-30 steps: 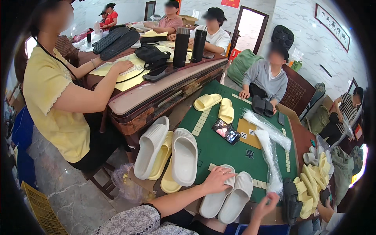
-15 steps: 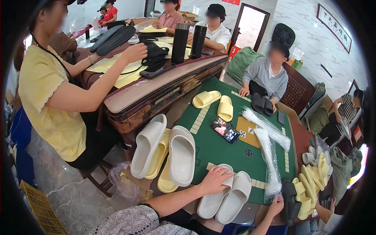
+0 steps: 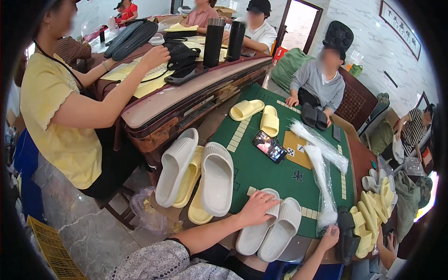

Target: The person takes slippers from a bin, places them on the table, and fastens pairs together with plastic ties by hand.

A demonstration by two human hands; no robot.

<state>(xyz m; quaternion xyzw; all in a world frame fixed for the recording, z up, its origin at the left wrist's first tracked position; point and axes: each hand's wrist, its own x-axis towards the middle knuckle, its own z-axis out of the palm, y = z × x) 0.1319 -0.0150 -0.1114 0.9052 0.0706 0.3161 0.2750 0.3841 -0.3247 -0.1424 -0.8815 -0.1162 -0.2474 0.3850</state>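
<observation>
My left hand [image 3: 255, 208] lies on top of a pair of white slippers [image 3: 280, 229] at the near edge of the green table [image 3: 261, 170], fingers curled over the left slipper. My right hand [image 3: 329, 236] pinches the lower end of a long clear plastic bag [image 3: 322, 186] that lies across the table. A second clear bag [image 3: 319, 144] sits just beyond it. Another pair of white slippers [image 3: 217, 179] rests at the table's left corner, partly over yellow ones [image 3: 189, 179].
A phone [image 3: 269, 146] lies mid-table, with yellow slippers [image 3: 259, 114] and black slippers [image 3: 313, 116] at the far side by a seated person in grey [image 3: 317, 81]. A person in yellow [image 3: 60, 121] works at the left table [image 3: 186, 93]. Stacked yellow slippers [image 3: 373, 219] sit right.
My right hand has shifted slightly right and up to the bag's end. My left hand stays on the white slippers. The person in yellow has reached further across the left table.
</observation>
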